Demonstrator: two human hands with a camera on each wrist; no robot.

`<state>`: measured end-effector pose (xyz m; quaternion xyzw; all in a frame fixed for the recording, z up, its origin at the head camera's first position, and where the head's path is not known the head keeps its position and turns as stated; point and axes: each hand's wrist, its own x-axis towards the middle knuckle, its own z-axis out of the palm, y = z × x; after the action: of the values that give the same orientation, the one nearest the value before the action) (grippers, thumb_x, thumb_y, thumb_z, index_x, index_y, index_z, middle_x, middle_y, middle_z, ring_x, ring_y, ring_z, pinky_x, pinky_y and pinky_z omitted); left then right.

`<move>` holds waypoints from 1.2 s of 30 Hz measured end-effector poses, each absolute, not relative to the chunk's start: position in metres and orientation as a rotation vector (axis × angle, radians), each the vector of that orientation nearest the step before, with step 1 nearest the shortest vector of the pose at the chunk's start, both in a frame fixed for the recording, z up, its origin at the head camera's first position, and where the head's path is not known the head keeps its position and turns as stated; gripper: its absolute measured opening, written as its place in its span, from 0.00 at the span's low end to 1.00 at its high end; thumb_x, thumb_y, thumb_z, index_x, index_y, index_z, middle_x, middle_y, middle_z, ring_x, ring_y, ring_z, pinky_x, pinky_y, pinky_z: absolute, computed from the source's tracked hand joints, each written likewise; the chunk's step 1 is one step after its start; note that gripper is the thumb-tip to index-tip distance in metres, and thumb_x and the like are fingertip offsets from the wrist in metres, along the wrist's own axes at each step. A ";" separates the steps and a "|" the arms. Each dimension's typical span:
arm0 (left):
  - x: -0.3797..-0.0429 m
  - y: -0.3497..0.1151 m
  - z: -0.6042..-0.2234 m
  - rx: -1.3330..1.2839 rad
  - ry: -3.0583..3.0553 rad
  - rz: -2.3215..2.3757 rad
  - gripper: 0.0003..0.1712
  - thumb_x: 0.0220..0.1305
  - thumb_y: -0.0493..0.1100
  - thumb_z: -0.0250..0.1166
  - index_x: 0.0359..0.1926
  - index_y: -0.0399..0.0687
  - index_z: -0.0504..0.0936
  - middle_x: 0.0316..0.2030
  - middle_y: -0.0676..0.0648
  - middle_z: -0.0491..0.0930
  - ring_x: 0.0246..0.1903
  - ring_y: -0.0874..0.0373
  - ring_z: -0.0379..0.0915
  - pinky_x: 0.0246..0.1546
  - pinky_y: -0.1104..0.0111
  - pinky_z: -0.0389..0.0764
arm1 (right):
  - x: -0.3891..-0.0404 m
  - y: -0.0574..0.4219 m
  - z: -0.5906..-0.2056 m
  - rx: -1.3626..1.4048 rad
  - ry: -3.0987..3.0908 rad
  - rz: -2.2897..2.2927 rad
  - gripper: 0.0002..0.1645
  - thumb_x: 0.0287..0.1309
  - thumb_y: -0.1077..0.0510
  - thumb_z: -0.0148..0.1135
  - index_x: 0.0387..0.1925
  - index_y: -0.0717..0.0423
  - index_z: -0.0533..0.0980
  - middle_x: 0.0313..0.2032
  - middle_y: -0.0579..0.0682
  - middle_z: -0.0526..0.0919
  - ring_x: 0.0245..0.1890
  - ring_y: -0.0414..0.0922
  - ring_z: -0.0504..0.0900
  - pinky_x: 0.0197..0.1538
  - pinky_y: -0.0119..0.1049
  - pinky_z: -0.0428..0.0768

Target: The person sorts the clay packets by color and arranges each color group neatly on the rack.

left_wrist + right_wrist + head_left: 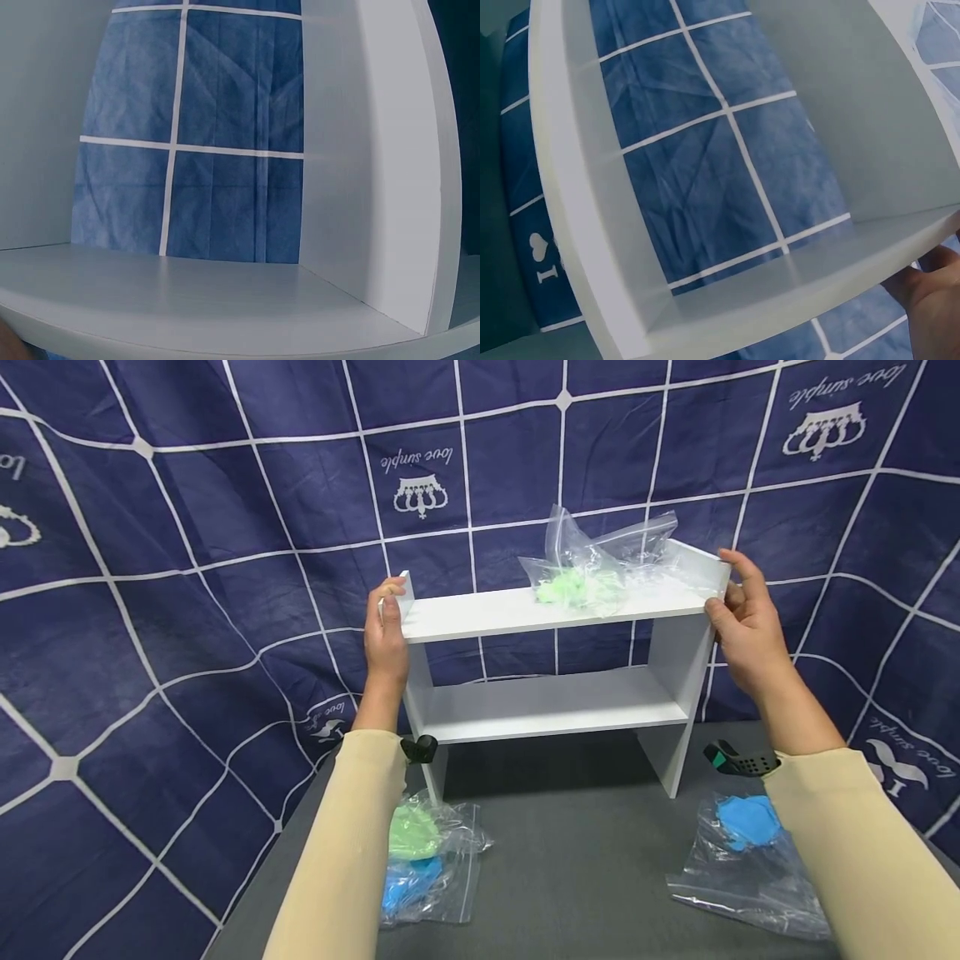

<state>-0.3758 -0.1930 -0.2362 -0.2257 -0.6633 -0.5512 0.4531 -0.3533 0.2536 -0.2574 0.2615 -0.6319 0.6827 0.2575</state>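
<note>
A white two-tier shelf [555, 702] stands upright on the dark table. At its upper left corner my left hand [386, 631] grips the side panel, thumb toward me. My right hand [750, 622] holds the upper right corner, thumb in front and fingers around the outer side. On the top board lie clear plastic bags [581, 568], with something light green inside. The left wrist view looks into the shelf's compartment [360, 187], with only a bit of hand in the lower left corner. In the right wrist view, fingers [937, 292] touch the side panel [795, 315].
On the table [570, 860], a clear bag with green and blue contents [412, 852] lies by my left forearm. Another bag with a blue lump [750, 822] is beside my right forearm. A navy cloth with white grid lines [300, 485] hangs behind and at both sides.
</note>
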 end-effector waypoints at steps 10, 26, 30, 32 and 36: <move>-0.377 -0.194 -0.240 -0.539 -1.658 -1.334 0.17 0.78 0.41 0.41 0.49 0.31 0.71 0.62 0.39 0.75 0.71 0.54 0.64 0.74 0.68 0.58 | -0.356 0.256 -0.252 0.745 -1.661 1.973 0.31 0.72 0.71 0.43 0.69 0.43 0.64 0.68 0.47 0.67 0.58 0.42 0.72 0.44 0.27 0.77; -0.369 -0.194 -0.238 -0.587 -1.683 -1.396 0.17 0.79 0.39 0.40 0.56 0.31 0.69 0.68 0.39 0.70 0.74 0.53 0.58 0.75 0.67 0.54 | -0.362 0.261 -0.255 0.837 -1.646 1.979 0.29 0.71 0.74 0.41 0.65 0.46 0.66 0.77 0.45 0.55 0.66 0.43 0.63 0.46 0.24 0.76; -0.362 -0.193 -0.240 -0.566 -1.679 -1.455 0.21 0.78 0.39 0.41 0.64 0.34 0.66 0.73 0.40 0.64 0.75 0.51 0.55 0.76 0.66 0.53 | -0.363 0.259 -0.253 0.826 -1.662 1.968 0.28 0.71 0.73 0.42 0.65 0.45 0.66 0.77 0.45 0.55 0.64 0.42 0.65 0.44 0.25 0.77; -0.358 -0.194 -0.243 -0.543 -1.696 -1.487 0.23 0.78 0.41 0.43 0.69 0.38 0.63 0.73 0.40 0.63 0.74 0.50 0.57 0.73 0.66 0.56 | -0.364 0.258 -0.252 0.822 -1.672 1.965 0.28 0.71 0.72 0.42 0.65 0.45 0.66 0.77 0.45 0.55 0.63 0.41 0.65 0.44 0.25 0.77; -0.349 -0.196 -0.249 -0.505 -1.767 -1.539 0.29 0.78 0.42 0.43 0.76 0.47 0.55 0.71 0.39 0.63 0.68 0.48 0.62 0.69 0.63 0.61 | -0.364 0.257 -0.250 0.821 -1.679 1.963 0.28 0.71 0.72 0.43 0.65 0.44 0.66 0.77 0.45 0.55 0.64 0.41 0.65 0.44 0.25 0.77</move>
<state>-0.3487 -0.1958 -0.2487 -0.1964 -0.6866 -0.5981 0.3638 -0.3641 0.2569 -0.2495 0.2957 -0.6051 0.7076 0.2138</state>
